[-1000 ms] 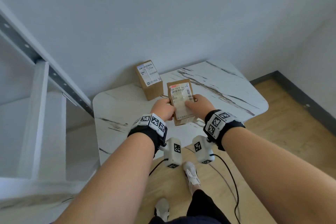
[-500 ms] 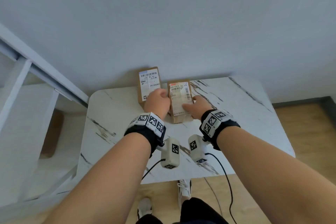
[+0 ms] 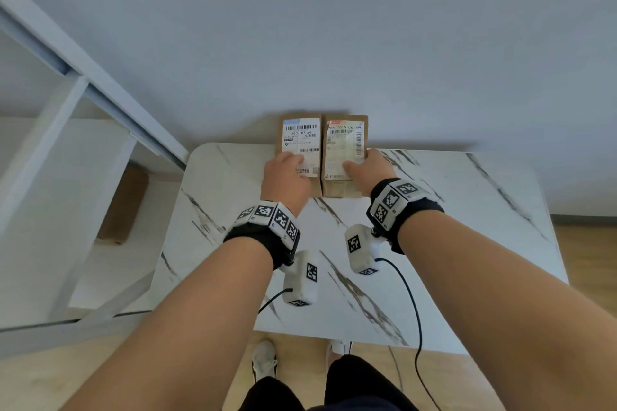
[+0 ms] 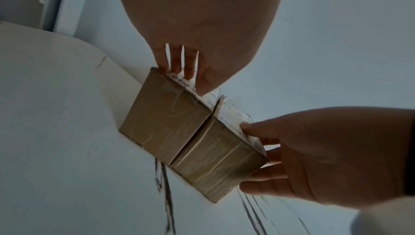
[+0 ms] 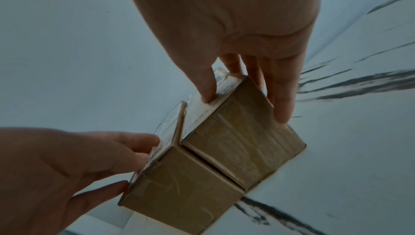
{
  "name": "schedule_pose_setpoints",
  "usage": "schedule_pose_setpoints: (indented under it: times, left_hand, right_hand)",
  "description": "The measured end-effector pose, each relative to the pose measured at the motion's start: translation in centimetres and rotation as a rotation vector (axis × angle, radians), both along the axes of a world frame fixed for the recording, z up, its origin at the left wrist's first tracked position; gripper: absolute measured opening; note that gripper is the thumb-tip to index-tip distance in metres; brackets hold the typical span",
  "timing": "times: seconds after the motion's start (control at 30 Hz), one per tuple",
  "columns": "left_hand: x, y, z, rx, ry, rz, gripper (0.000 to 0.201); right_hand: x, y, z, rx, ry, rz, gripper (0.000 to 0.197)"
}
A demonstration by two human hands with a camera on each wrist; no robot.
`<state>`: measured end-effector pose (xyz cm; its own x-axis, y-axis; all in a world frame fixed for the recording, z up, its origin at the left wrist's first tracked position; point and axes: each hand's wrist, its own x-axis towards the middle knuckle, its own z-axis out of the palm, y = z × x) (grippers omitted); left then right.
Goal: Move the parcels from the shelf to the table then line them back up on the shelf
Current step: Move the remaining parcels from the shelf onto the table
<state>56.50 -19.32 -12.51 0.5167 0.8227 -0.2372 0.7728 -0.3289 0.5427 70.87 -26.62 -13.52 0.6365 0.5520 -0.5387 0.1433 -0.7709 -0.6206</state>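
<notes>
I count three brown cardboard parcels: two white-labelled ones, the left parcel (image 3: 298, 147) and the right parcel (image 3: 344, 150), plus a third parcel (image 3: 122, 207) on the one white shelf (image 3: 66, 193); one white marble-patterned table (image 3: 450, 227); and my two hands, left hand (image 3: 285, 178) and right hand (image 3: 372, 170)

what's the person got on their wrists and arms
No sleeves: both forearms are bare. The left wrist strap and right wrist strap are black, topped with white blocks printed with black-and-white square markers. Under them hang a white left pod and right pod, each with its own marker and a black cable.
</notes>
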Motion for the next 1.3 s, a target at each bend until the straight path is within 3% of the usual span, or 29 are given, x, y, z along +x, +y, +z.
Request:
schedule_pose_setpoints:
  times: [0.17, 0.33, 0.57, 0.97, 1.3]
  left_hand:
    - [-0.4, -0.4, 1.2, -0.115, -0.070, 0.048, 0.046]
    - [-1.7, -1.2, 1.8, -0.094, -0.082, 0.093, 0.049]
    - [-7.2, -2.9, 2.7, -0.096, -0.074, 0.128, 0.045]
    - [-28.0, -9.0, 1.8, -0.235, -0.088, 0.159, 0.045]
    - [-45.5, -10.6, 3.9, -0.175, -0.128, 0.392, 0.044]
  right_hand:
    - [-0.7, 0.0, -0.1, 0.000, -0.025, -0.034, 0.043]
    - [-2.2, -0.7, 1.6, 0.005, -0.291, 0.036, 0.057]
    - [-7.3, -2.2, 4.7, 0.061, -0.391, 0.099, 0.049]
    - [-25.9, -5.9, 6.2, 0.072, -0.343, 0.199, 0.047]
    - [-42.0, -7.7, 6.9, 0.056, -0.294, 0.404, 0.043]
